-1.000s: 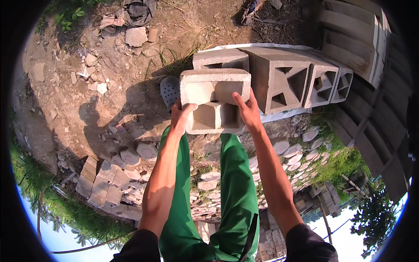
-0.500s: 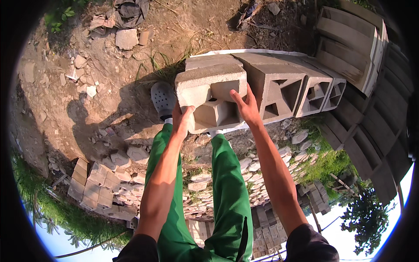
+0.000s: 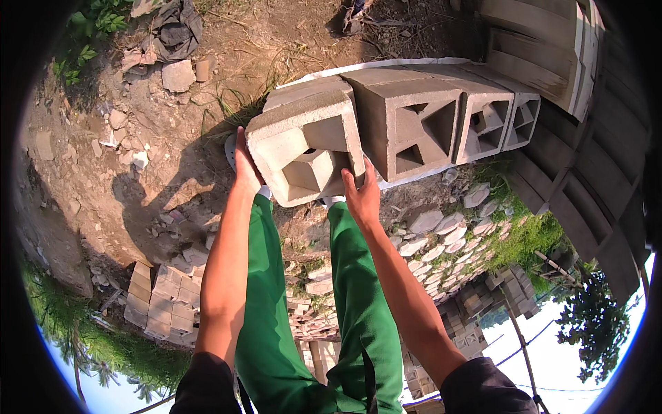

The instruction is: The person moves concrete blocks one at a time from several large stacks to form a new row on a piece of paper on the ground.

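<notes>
A grey concrete block [image 3: 298,145] with hollow, angled openings stands tilted at the left end of a row of similar blocks [image 3: 423,134]. My left hand [image 3: 247,164] presses along its left side, fingers up the outer wall. At the lower right edge, my right hand [image 3: 363,198] grips the block with the thumb at the front opening and the other fingers round the side. Behind the held block, part of another grey block [image 3: 303,94] shows; whether the two touch is hidden.
Larger concrete pieces [image 3: 534,52] are stacked at the far right. Rubble and a broken slab [image 3: 178,76] lie on the dirt to the left. Block piles [image 3: 162,300] and rows of pale stones [image 3: 441,241] spread around my legs. A dark cloth [image 3: 176,31] lies at upper left.
The held block has turned and tilted in my hands. My left hand has shifted from its front edge to its left side; my right hand has moved lower on the right edge.
</notes>
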A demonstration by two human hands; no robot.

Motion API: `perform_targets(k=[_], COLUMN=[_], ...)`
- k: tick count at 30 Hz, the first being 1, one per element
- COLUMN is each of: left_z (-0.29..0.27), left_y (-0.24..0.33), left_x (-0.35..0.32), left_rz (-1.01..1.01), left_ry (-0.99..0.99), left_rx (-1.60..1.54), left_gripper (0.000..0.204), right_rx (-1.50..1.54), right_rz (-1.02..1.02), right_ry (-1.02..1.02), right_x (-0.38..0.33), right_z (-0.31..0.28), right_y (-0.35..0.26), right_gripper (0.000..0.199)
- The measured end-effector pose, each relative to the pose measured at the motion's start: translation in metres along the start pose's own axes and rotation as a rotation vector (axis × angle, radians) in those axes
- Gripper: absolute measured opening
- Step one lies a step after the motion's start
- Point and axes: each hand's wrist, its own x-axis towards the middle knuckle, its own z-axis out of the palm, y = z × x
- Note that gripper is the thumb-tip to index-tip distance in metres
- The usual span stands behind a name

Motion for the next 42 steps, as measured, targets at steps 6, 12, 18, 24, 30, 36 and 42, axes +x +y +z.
perform_targets(k=[6,12,18,24,30,36,42], left_z=[0.020,0.030,0.041,0.036,0.037,0.040,0.042], left_y=[0.010,0.009,0.006,0.003,0.003,0.004,0.003], left_x=[0.012,0.008,0.008,0.015,0.013,0.013,0.013], left_rz=[-0.084,-0.065,-0.076,-0.087,-0.103,-0.136,-0.125], left_ry=[-0.035,0.018,0.020,0.044,0.018,-0.020,0.025], left_rx=[0.035,0.117,0.172,0.170,0.178,0.148,0.178], left_gripper=[0.067,0.062,0.064,0.065,0.070,0.069,0.074], right_rx=[-0.060,-0.068,0.057,-0.007,-0.103,-0.054,-0.060], right_rz=[0.016,0.060,0.125,0.126,-0.004,0.033,0.007], right_ry=[0.060,0.117,0.064,0.082,0.131,0.099,0.100], right_x=[0.009,0.005,0.002,0.004,0.003,0.005,0.007], right_z=[0.005,0.007,-0.002,-0.001,-0.004,-0.008,-0.008], right_y=[0.009,0.024,0.019,0.025,0.017,0.015,0.014], right_gripper=[0.046,0.044,0.048,0.044,0.042,0.036,0.036])
